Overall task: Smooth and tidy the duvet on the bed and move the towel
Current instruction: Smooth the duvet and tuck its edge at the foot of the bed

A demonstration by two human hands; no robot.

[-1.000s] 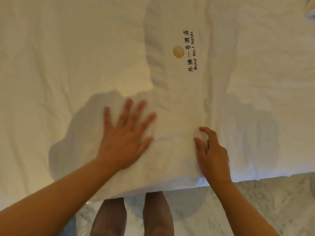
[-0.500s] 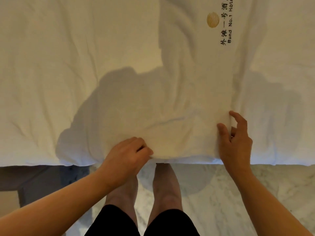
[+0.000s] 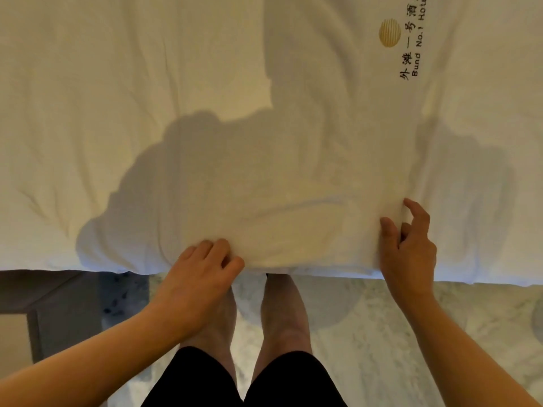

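You look down on a pale marble floor (image 3: 411,333) with grey veining, which fills the bottom of the view from about 5 to 7 o'clock. At 8 o'clock a dark grey panel (image 3: 58,301) meets the floor; whether it is the bed base or other furniture you cannot tell. Below it, at the left edge, a lighter beige patch (image 3: 13,339) shows. Warm yellowish light falls from above and behind you, throwing soft grey shadows across the marble around 6 o'clock.

Black shorts (image 3: 244,380), bare forearms (image 3: 88,356)
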